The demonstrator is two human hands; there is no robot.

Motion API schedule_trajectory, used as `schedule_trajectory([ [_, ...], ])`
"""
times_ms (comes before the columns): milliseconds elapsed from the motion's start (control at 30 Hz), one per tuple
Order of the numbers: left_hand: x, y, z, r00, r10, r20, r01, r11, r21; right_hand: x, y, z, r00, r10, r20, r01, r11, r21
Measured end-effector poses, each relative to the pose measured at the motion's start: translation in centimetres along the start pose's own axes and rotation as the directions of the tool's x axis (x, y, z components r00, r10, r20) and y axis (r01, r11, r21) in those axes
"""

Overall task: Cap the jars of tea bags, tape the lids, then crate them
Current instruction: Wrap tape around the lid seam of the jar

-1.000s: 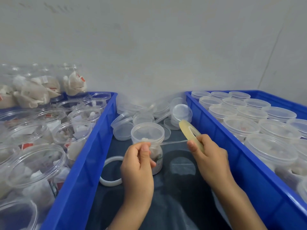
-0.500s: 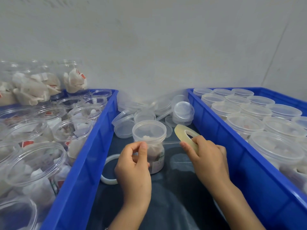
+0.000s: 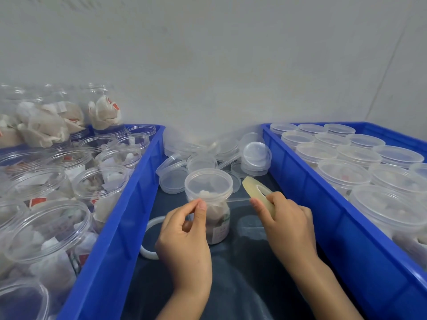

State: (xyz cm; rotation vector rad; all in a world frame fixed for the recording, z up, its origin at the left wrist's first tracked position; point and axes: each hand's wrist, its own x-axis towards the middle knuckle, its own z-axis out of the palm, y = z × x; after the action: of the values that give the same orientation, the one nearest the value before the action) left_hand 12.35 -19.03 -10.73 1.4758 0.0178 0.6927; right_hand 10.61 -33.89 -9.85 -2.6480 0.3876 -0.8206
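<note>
A plain grey wall backs a dark desk [image 3: 242, 273] between two blue crates. The capped jar [image 3: 211, 204], clear plastic with tea bags inside, stands upright at centre. At 12 o'clock of it lies a heap of loose lids [image 3: 208, 155]; a white ring [image 3: 150, 239] lies at 8 o'clock. The left crate [image 3: 120, 227] holds uncapped jars, the right crate [image 3: 323, 204] capped ones. The left hand [image 3: 184, 236], at 7 o'clock, pinches the tape strip [image 3: 238, 199]; the right hand [image 3: 286, 225], at 4 o'clock, grips the tape roll [image 3: 258, 195].

2 bare forearms, no sleeves, left hand [image 3: 184, 236], right hand [image 3: 286, 220], short nails
</note>
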Motion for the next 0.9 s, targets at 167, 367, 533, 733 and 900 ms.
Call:
schedule_trajectory([
  [167,0.2,0.2,0.0,1.0,-0.005,-0.011,0.005,1.0,-0.031,-0.2,-0.3,0.1,1.0,-0.014,0.006,0.014,1.0,0.011],
  [367,-0.1,0.7,0.3,0.997,0.059,-0.041,-0.061,0.996,-0.058,-0.4,-0.4,0.0,1.0,-0.006,-0.01,0.006,1.0,0.027],
  [533,0.4,-0.5,0.1,0.983,0.16,-0.085,-0.144,0.974,0.173,-0.8,-0.4,-0.1,1.0,-0.014,-0.005,0.014,1.0,0.014],
  [733,0.6,-1.0,0.1,0.961,0.272,-0.054,-0.245,0.924,0.295,-0.7,0.2,0.5,1.0,0.004,0.009,-0.004,1.0,0.015],
  [900,0.9,-1.3,0.0,0.975,0.212,-0.07,-0.185,0.944,0.274,-0.6,0.5,1.1,1.0,-0.009,0.001,0.009,0.999,0.031],
])
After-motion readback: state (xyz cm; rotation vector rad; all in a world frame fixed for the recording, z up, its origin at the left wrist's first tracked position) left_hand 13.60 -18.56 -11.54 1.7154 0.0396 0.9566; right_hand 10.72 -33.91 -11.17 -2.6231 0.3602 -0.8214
